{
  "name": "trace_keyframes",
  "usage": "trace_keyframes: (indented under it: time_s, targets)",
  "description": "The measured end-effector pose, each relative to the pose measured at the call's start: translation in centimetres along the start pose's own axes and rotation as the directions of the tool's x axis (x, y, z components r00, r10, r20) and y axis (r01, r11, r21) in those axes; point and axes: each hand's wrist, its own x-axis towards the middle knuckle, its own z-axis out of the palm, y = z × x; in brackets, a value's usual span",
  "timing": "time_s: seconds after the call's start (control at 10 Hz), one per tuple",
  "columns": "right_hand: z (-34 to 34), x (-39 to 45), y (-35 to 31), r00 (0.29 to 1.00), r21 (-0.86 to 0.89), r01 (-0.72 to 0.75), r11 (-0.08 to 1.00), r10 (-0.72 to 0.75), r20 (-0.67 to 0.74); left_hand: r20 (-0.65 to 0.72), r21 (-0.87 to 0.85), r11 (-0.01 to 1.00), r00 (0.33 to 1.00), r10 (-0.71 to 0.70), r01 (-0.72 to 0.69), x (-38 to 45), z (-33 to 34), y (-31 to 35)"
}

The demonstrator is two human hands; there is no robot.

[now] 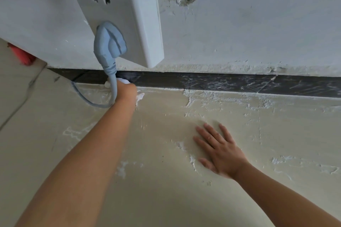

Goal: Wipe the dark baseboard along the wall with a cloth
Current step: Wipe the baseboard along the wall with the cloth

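Note:
The dark baseboard [221, 83] runs along the foot of the white wall, smeared with whitish streaks on its right half. My left hand [126, 90] reaches to it just under the socket and grips a white cloth [124, 80], pressing it against the strip. Part of the cloth [139, 97] hangs out on the hand's right side over the floor. The fingers are hidden behind the fist. My right hand [219, 151] lies flat on the beige floor, fingers spread and straight, well short of the baseboard.
A white socket plate [129, 14] on the wall holds a grey plug [110, 42]; its cable [86, 98] loops down across the baseboard right beside my left hand. White plaster residue [212, 97] crusts the floor near the wall. A red object [22, 55] sits at the far left.

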Motion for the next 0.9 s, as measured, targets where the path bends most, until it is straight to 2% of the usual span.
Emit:
trace_keyframes:
  time_s: [0.1,0.2,0.3,0.4,0.5,0.7,0.8,0.9]
  targets:
    - [-0.1,0.0,0.0,1.0,0.001,-0.005,1.0,0.005,0.02,-0.001,0.002,0.992,0.992,0.13,-0.13,0.5,0.9,-1.0]
    - [-0.2,0.1,0.0,0.999,0.004,-0.013,1.0,0.013,0.039,0.103,0.036,0.97,0.967,0.235,-0.239,-1.7,2.0,-1.4]
    - [-0.4,0.1,-0.1,0.998,0.003,-0.018,1.0,0.018,0.062,0.288,0.053,0.943,0.909,0.3,-0.328,-4.2,3.0,-2.5]
    - [-0.6,-0.1,-0.1,0.997,-0.008,-0.01,1.0,0.01,0.081,0.412,0.107,0.878,0.824,0.389,-0.467,-5.9,3.0,-3.8]
    - [-0.9,-0.1,-0.3,0.992,-0.001,-0.009,1.0,0.009,0.129,0.327,0.123,0.923,0.893,0.309,-0.365,-5.7,2.1,-3.9]
    - [-1.6,-0.2,-0.3,0.975,0.01,0.014,1.0,-0.016,0.222,0.185,0.121,0.956,0.952,0.244,-0.268,-3.4,0.3,-2.9]
    - [-1.8,-0.2,-0.5,0.98,0.034,0.006,0.999,-0.013,0.201,0.195,0.093,0.951,0.942,0.273,-0.295,-3.3,0.9,-1.5]
    - [-2.2,0.0,-0.3,0.976,0.046,0.022,0.999,-0.031,0.216,0.292,0.048,0.917,0.883,0.367,-0.397,-6.0,2.2,-1.4]
